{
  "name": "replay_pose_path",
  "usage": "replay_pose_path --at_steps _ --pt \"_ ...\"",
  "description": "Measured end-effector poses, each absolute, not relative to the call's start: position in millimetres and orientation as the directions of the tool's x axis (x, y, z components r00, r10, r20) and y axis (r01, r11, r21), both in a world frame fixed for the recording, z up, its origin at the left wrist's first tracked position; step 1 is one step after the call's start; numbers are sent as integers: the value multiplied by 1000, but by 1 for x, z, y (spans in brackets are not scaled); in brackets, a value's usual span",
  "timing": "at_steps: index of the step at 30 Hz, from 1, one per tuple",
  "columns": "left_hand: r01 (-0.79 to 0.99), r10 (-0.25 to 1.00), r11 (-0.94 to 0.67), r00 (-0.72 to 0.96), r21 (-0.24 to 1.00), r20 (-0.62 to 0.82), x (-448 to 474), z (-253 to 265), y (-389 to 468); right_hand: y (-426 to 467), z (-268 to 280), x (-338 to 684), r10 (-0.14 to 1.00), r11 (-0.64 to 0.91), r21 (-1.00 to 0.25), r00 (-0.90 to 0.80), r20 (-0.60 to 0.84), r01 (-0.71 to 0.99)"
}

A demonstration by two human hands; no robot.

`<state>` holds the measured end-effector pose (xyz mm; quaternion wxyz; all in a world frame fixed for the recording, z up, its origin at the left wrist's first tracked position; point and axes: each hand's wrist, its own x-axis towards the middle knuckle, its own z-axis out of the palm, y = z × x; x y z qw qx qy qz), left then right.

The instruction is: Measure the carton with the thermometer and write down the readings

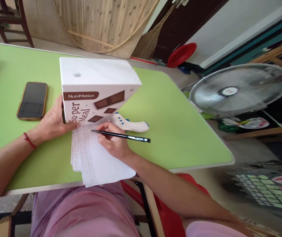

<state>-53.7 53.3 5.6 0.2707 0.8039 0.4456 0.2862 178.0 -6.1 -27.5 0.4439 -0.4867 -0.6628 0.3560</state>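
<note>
The right hand (115, 140) has its grip pinched round a pen (133, 136) over papers (106, 168) on the tabletop (170, 138), six o'clock from the white box (98, 72) that the left hand (56, 117) touches, hold unclear from here.

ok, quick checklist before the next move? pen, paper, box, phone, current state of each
1. Pen held: ok, in the right hand, tip pointing at the written columns.
2. Pen tip touching the paper sheets: cannot tell from this angle.
3. Sheets squared up: not ok, they are fanned out, and the top one reaches past the near edge of the green table.
4. Left hand at the box: ok, beside its lower left, thumb near the bottom edge. Firmness of hold: cannot tell.
5. Phone off the sheets: ok, lying apart on the left.
</note>
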Motion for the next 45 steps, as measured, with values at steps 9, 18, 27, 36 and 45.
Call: replay_pose_path --at_steps 9,18,27,36,45 --pt "616 883 -442 426 652 197 -48 0 51 -7 -25 179 935 344 -834 -78 345 431" --pt "628 888 -433 421 646 185 -47 -1 50 -5 -24 180 923 376 -792 -118 367 481" --pt "633 888 -426 428 647 166 -47 0 50 -5 -25 178 911 399 -768 -124 393 500" --pt "648 891 -425 424 633 164 -47 1 50 -6 -25 180 926 371 -783 -133 355 500" --pt "661 893 -420 425 622 150 -47 -1 50 -6 -25 179 920 373 -789 -86 382 489"
